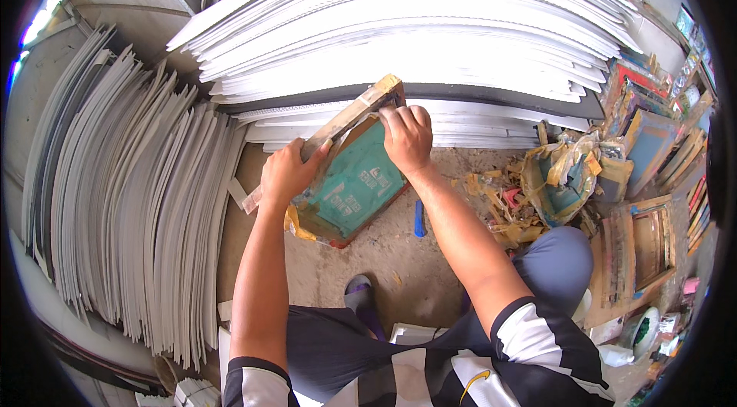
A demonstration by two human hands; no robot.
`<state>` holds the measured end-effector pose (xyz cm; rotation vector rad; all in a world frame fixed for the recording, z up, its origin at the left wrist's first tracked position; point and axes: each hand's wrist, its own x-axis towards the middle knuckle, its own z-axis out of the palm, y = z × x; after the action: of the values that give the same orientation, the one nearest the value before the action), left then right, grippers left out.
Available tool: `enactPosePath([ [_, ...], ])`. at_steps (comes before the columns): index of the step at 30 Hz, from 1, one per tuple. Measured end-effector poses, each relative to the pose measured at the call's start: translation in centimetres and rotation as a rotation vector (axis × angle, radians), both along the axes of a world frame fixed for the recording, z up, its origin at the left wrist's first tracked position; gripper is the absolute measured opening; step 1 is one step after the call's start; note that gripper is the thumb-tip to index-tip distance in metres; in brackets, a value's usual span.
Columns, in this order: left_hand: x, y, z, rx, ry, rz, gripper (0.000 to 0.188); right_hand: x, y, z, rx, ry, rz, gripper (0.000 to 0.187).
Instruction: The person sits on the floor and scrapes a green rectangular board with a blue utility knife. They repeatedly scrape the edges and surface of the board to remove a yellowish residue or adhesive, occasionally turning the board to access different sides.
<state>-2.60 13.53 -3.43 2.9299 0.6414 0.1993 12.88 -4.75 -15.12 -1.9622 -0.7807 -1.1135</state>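
Patterned sleeves (530,334) lead up to a tilted frame (357,188) held between the hands, its long rail slanting lower left to upper right, the left hand (286,173) clasping the rail's lower half, the right hand (409,138) pinching the rim near its upper end, with a sheet stack (407,42) beyond and floor (315,276) below.

Gap between frame (353,196) and right forearm (458,224) (blue object (419,220) below)
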Motion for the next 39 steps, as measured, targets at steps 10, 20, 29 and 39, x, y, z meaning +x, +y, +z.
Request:
enactPosePath([
  [10, 2.2, -0.6, 0.1, -0.019, 0.027, 0.045, 0.07, -0.5, 0.7, -1.5, 0.076, -0.074, 0.047, 0.014],
  [20, 5.7, -1.1, -0.4, -0.026, 0.009, 0.01, 0.064, -0.5, 1.8, -0.3, 0.06, -0.09, 0.033, 0.029],
  [29, 6.0, -0.6, -0.5, -0.003, 0.01, 0.017, 0.065, -0.3, 1.9, -1.2, 0.086, -0.034, 0.17, 0.022],
  [39, 5.7, -1.2, -0.3, -0.037, 0.022, 0.04, 0.064, -5.3, 0.5, 1.1, 0.33, 0.05, 0.204, 0.021],
])
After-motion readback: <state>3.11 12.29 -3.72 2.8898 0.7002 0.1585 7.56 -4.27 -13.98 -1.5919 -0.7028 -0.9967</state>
